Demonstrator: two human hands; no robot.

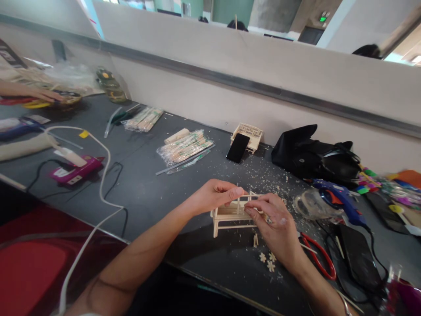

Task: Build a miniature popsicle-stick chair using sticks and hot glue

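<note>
A small bench-like model of pale wooden sticks (226,217) stands on the dark table in front of me. My left hand (219,194) is closed on its top rail, thumb laid along the rail. At the model's right side my right hand (272,221) pinches with thumb and fingertips just below that rail; whatever is between them is too small to make out. Three flower-shaped wooden pieces (271,266) lie below the model, close to two short stick pieces (255,240). Red-handled pliers (320,259) rest beside my right forearm.
Behind stand a finished-looking stick chair (251,131) with a phone (238,148) leaning on it, bagged sticks (186,147) and a black bag (312,153). A blue glue gun (342,199) lies right. Left are a pink power strip (77,170) and another person's hand (42,93).
</note>
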